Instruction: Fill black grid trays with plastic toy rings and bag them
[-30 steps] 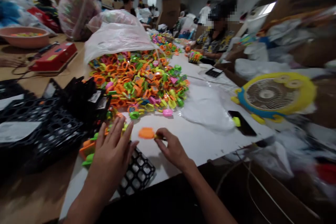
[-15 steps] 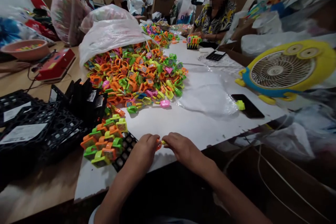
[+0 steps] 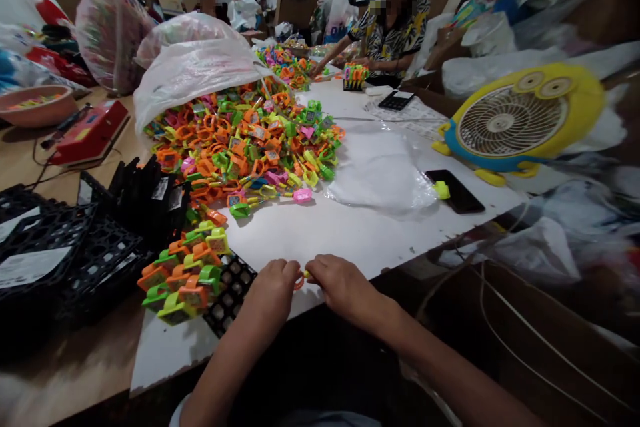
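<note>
My left hand (image 3: 273, 288) and my right hand (image 3: 340, 283) meet at the near edge of the white table (image 3: 350, 233), both closed on one small orange plastic toy ring (image 3: 299, 279) pinched between them. Just left of my left hand a black grid tray (image 3: 227, 297) holds rows of orange and green toy rings (image 3: 183, 270). Beyond it, a big heap of loose coloured toy rings (image 3: 245, 147) spills from a clear plastic bag (image 3: 195, 73).
Stacked black trays (image 3: 60, 247) sit at the left, a red box (image 3: 90, 133) behind them. A yellow and blue desk fan (image 3: 520, 123), a phone (image 3: 455, 190) and a clear bag (image 3: 383, 173) lie to the right. A person (image 3: 390, 33) works at the far end.
My left hand left the tray and joined my right hand on the orange ring. Both hands drew back to the table's near edge, and the view shifted slightly.
</note>
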